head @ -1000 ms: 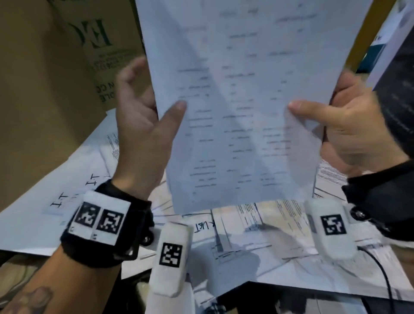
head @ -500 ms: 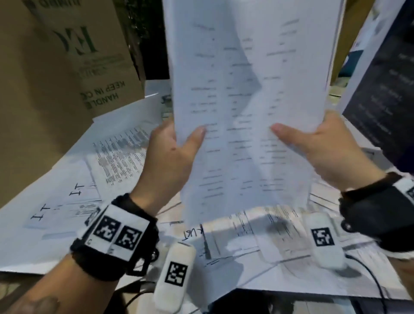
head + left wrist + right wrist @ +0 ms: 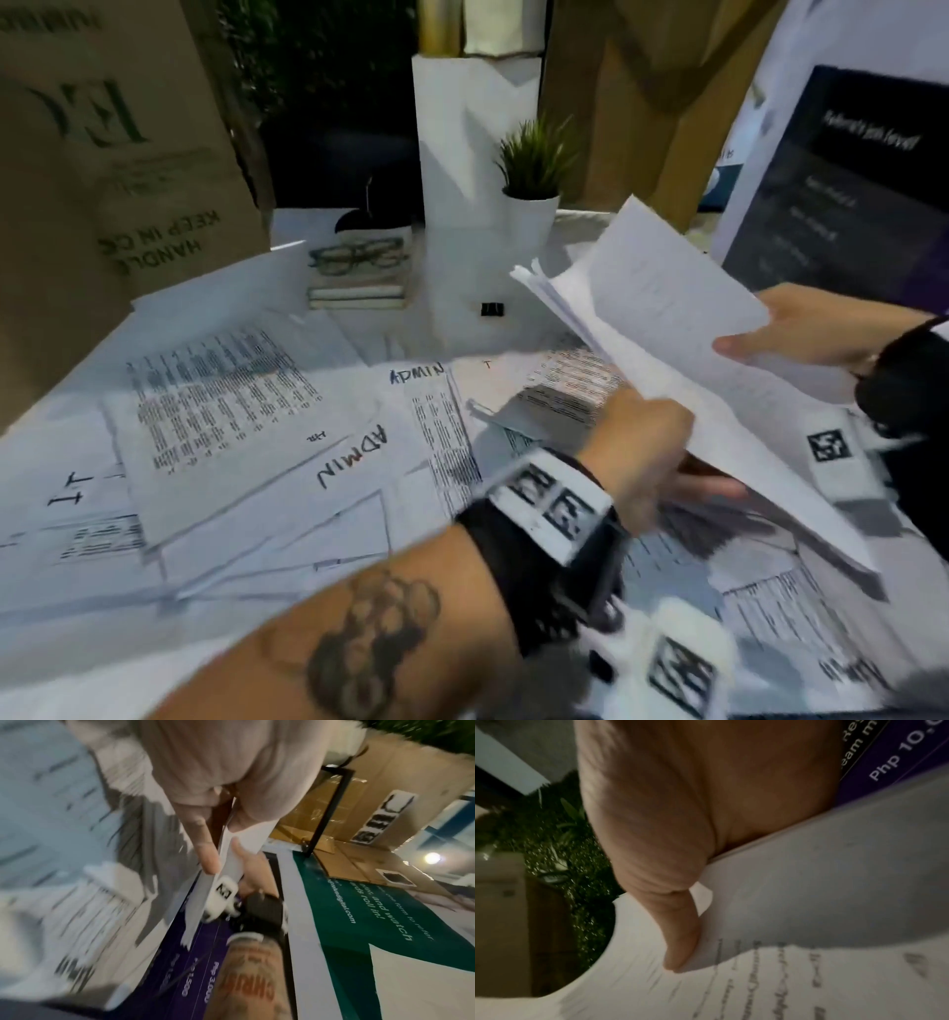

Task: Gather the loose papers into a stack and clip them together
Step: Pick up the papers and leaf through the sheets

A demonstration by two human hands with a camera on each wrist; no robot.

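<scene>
A stack of printed papers (image 3: 662, 329) hangs tilted above the right side of the table. My right hand (image 3: 760, 339) grips its right edge, the thumb on top, as the right wrist view shows on the stack (image 3: 821, 892). My left hand (image 3: 667, 462) reaches under the lower edge and pinches it; the left wrist view shows the sheets (image 3: 228, 858) between thumb and fingers. Several loose papers (image 3: 246, 411) lie spread over the table, some marked ADMIN. A small black binder clip (image 3: 492, 309) lies at the back, apart from both hands.
A cardboard box (image 3: 102, 154) stands at the left. At the back are books with glasses (image 3: 359, 272) on top, a white block (image 3: 472, 180) and a potted plant (image 3: 531, 205). A dark sign (image 3: 847, 195) leans at the right.
The stack, held upright before the camera by both hands, has come down and tilted to the right. My left hand has shifted from its left edge to under its lower edge.
</scene>
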